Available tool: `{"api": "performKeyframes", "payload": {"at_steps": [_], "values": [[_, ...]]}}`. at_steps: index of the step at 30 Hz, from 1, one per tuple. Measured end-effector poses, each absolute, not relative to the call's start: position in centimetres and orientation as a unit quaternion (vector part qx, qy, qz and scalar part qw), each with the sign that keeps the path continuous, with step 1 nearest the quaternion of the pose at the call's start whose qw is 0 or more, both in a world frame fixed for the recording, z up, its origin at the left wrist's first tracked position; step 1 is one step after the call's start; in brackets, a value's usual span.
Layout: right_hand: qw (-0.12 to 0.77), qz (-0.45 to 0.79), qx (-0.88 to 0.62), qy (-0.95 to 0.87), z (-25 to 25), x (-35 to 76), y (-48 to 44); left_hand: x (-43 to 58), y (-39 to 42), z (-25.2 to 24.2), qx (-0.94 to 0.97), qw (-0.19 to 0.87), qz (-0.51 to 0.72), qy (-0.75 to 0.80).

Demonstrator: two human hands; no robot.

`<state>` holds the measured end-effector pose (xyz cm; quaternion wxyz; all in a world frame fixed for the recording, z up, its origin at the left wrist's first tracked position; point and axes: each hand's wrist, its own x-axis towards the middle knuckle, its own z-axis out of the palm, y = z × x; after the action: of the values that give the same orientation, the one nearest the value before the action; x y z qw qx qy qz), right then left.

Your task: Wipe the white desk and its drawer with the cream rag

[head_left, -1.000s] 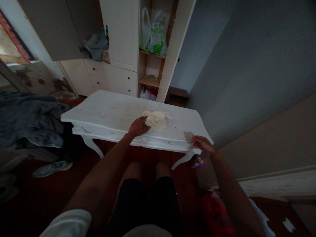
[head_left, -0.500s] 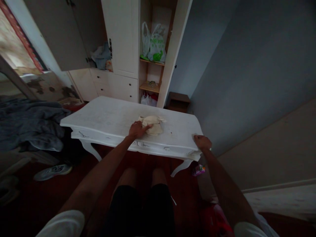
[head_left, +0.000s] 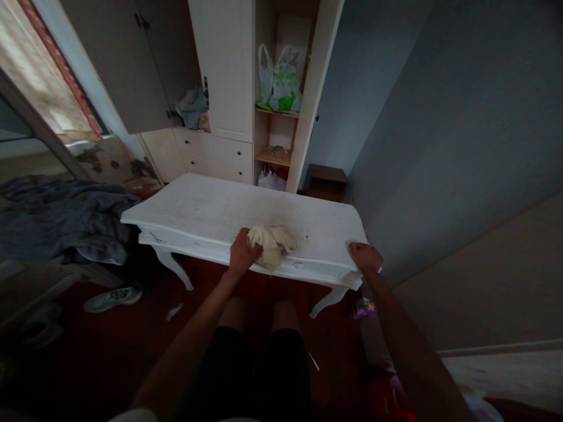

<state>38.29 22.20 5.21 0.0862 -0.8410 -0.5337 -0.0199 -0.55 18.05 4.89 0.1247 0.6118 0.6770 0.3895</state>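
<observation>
A cream cloth [head_left: 272, 243], bunched up, lies over the front edge of a white table [head_left: 211, 199] with curved legs. My left hand [head_left: 243, 252] is closed on the left side of this cloth, and part of the cloth hangs against the table's front. Over at the right end of the tabletop, my right hand [head_left: 366, 257] rests with its fingers curled into a fist. I see nothing in it, though its palm side is hidden. Greyish smudges and one small dark spot mark the white top.
Behind the table stands a wardrobe [head_left: 229, 70] with open doors and plastic bags [head_left: 285, 85] on a shelf. Dark clothes [head_left: 65, 217] are heaped at the left. A shoe [head_left: 113, 299] and a small pink box [head_left: 363, 308] are on the floor. A grey wall rises at the right.
My left hand has drawn the cloth toward me, from the tabletop to the front edge, and the cloth is more crumpled. My right hand stays at the table's right end. The view has shifted slightly.
</observation>
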Motion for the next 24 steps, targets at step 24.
{"api": "performKeyframes", "payload": {"at_steps": [24], "values": [[0.150,-0.053,-0.827,-0.540,4.0,39.0,22.1,10.4,14.2,-5.6,0.567,0.108,0.432,0.693]]}}
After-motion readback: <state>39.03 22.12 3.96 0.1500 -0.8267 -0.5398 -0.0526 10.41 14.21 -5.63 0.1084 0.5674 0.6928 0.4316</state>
